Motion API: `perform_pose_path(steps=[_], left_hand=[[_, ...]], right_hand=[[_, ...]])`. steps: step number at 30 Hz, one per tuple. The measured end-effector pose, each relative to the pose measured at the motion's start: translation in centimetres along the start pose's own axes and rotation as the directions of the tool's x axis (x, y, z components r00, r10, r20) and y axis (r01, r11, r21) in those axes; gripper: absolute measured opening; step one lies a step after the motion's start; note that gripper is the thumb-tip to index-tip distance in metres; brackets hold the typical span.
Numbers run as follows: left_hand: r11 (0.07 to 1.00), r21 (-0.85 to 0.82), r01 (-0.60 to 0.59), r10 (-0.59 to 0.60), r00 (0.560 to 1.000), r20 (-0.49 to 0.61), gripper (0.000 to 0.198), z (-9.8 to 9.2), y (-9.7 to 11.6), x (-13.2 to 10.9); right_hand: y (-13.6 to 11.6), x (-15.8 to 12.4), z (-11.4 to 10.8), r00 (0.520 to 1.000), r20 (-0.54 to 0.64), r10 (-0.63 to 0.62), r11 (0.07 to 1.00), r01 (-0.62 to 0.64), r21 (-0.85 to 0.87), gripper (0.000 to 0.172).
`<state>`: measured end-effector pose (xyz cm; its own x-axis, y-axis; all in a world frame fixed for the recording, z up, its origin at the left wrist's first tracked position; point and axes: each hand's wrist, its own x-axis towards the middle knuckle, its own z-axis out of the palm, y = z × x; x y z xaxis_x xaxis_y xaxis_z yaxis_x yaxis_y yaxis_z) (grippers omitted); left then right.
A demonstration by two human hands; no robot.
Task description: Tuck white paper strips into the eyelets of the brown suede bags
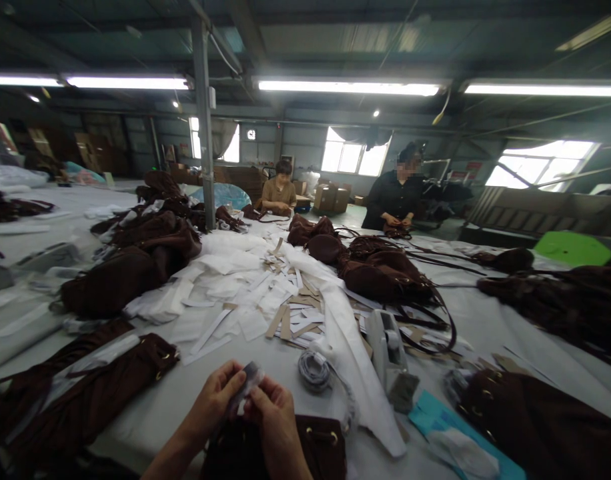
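Observation:
My left hand point(219, 392) and my right hand point(275, 408) are close together, both closed on a small greyish strip point(250, 377) that looks thin and partly see-through. Its exact kind is hard to make out. Below them a dark brown bag point(328, 448) with brass-coloured eyelets lies at the table's near edge, partly covered by my right hand and forearm. A coil of grey tape or cord point(314, 371) rests just beyond my right hand. Another brown bag point(110, 373) with eyelets and white wrapping lies to the left.
A tape dispenser point(389, 360) stands right of a long white sheet point(348, 333). Cardboard and paper strips point(290, 313) are heaped mid-table. Brown bags point(385, 270) lie beyond, and a blue packet point(435, 420) lies at right. A post point(205, 133) rises farther back; two co-workers point(395, 193) handle brown pieces.

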<state>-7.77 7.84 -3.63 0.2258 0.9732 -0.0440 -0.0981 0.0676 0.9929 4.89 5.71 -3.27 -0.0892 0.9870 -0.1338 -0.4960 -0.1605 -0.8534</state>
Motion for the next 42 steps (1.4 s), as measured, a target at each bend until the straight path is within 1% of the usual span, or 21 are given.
perform_pose_path(steps=[2, 4, 5, 7, 9, 11, 12, 13, 14, 16, 18, 20, 22, 24, 28, 31, 33, 39, 40, 41, 42], left_hand=[[0.999, -0.048, 0.024, -0.024, 1.0, -0.012, 0.036, -0.2, -0.1, 0.0], [0.995, -0.091, 0.042, -0.042, 0.999, 0.0, 0.036, -0.3, 0.2, 0.0], [0.993, -0.102, 0.052, -0.051, 0.999, 0.02, 0.035, -0.3, 0.4, -0.1], [0.993, -0.098, 0.062, -0.055, 0.996, 0.074, 0.035, -0.2, 0.9, -0.2], [0.996, -0.071, 0.061, -0.053, 0.992, 0.111, 0.034, -0.1, 1.4, -0.4], [0.997, -0.043, 0.06, -0.054, 0.992, 0.114, 0.033, 0.0, 1.8, -0.5], [0.998, -0.032, 0.06, -0.056, 0.992, 0.114, 0.033, 0.0, 1.9, -0.6], [0.998, -0.023, 0.061, -0.058, 0.992, 0.115, 0.032, 0.0, 1.9, -0.6], [0.998, -0.018, 0.061, -0.058, 0.991, 0.121, 0.032, 0.0, 1.9, -0.6], [0.998, -0.022, 0.057, -0.053, 0.988, 0.142, 0.031, 0.0, 1.7, -0.6], [0.998, -0.024, 0.064, -0.059, 0.985, 0.165, 0.031, -0.1, 1.4, -0.5], [0.997, -0.024, 0.069, -0.064, 0.982, 0.179, 0.031, -0.1, 1.2, -0.4], [0.997, -0.029, 0.067, -0.061, 0.982, 0.181, 0.032, -0.2, 1.0, -0.4], [0.998, -0.034, 0.057, -0.05, 0.984, 0.172, 0.033, -0.2, 1.0, -0.6], [0.999, 0.026, 0.026, -0.03, 0.979, 0.201, 0.034, -0.6, 1.3, -1.2], [0.995, 0.097, 0.001, -0.024, 0.97, 0.241, 0.032, -0.7, 1.4, -1.5], [0.993, 0.119, -0.001, -0.029, 0.97, 0.242, 0.031, -0.6, 1.4, -1.5], [0.998, 0.048, 0.026, -0.035, 0.98, 0.194, 0.031, -0.1, 0.9, -0.9], [0.999, 0.024, 0.03, -0.034, 0.983, 0.178, 0.031, -0.1, 0.8, -0.8], [0.999, -0.004, 0.036, -0.035, 0.987, 0.159, 0.031, -0.1, 0.7, -0.7], [0.998, -0.036, 0.046, -0.041, 0.989, 0.14, 0.032, -0.2, 0.5, -0.5]], right_hand=[[-0.5, -0.5, -0.2, 1.0, 0.017, -0.017, 0.998, 0.017, -0.052, 0.037], [-0.9, -0.8, -0.5, 0.993, -0.029, -0.112, 0.975, 0.104, -0.195, 0.041], [-1.1, -0.9, -0.6, 0.983, -0.051, -0.179, 0.944, 0.157, -0.29, 0.043], [-1.7, -1.0, -0.8, 0.951, -0.028, -0.309, 0.835, 0.257, -0.486, 0.038], [-2.4, -0.9, -1.0, 0.916, 0.083, -0.392, 0.688, 0.352, -0.634, 0.024], [-3.1, -0.7, -1.1, 0.882, 0.187, -0.433, 0.565, 0.427, -0.706, 0.016], [-3.4, -0.5, -1.2, 0.869, 0.216, -0.446, 0.53, 0.451, -0.718, 0.014], [-3.6, -0.4, -1.3, 0.865, 0.232, -0.446, 0.524, 0.462, -0.715, 0.013], [-3.8, -0.2, -1.5, 0.87, 0.24, -0.43, 0.547, 0.463, -0.698, 0.011], [-3.9, 0.2, -1.7, 0.898, 0.244, -0.366, 0.642, 0.433, -0.633, 0.01], [-3.8, 0.5, -1.9, 0.94, 0.209, -0.271, 0.748, 0.342, -0.568, 0.02], [-3.7, 0.8, -1.9, 0.974, 0.155, -0.164, 0.819, 0.222, -0.528, 0.029], [-3.6, 1.1, -1.7, 0.99, 0.122, -0.072, 0.856, 0.124, -0.501, 0.028], [-3.5, 1.2, -1.4, 0.993, 0.11, -0.037, 0.875, 0.085, -0.477, 0.025], [-3.4, 1.2, -1.1, 0.995, 0.079, -0.057, 0.878, 0.088, -0.47, 0.027], [-3.1, 1.2, -1.5, 0.996, 0.054, -0.078, 0.866, 0.094, -0.49, 0.025], [-2.7, 1.3, -1.8, 0.996, 0.042, -0.085, 0.871, 0.094, -0.482, 0.023], [-1.7, 1.7, -2.5, 0.995, 0.047, -0.084, 0.885, 0.096, -0.455, 0.026], [-1.8, 1.8, -2.5, 0.995, 0.071, -0.076, 0.869, 0.101, -0.484, 0.028], [-2.1, 2.0, -2.6, 0.992, 0.106, -0.069, 0.827, 0.116, -0.551, 0.03], [-2.4, 2.4, -2.7, 0.988, 0.141, -0.065, 0.755, 0.141, -0.64, 0.032]])
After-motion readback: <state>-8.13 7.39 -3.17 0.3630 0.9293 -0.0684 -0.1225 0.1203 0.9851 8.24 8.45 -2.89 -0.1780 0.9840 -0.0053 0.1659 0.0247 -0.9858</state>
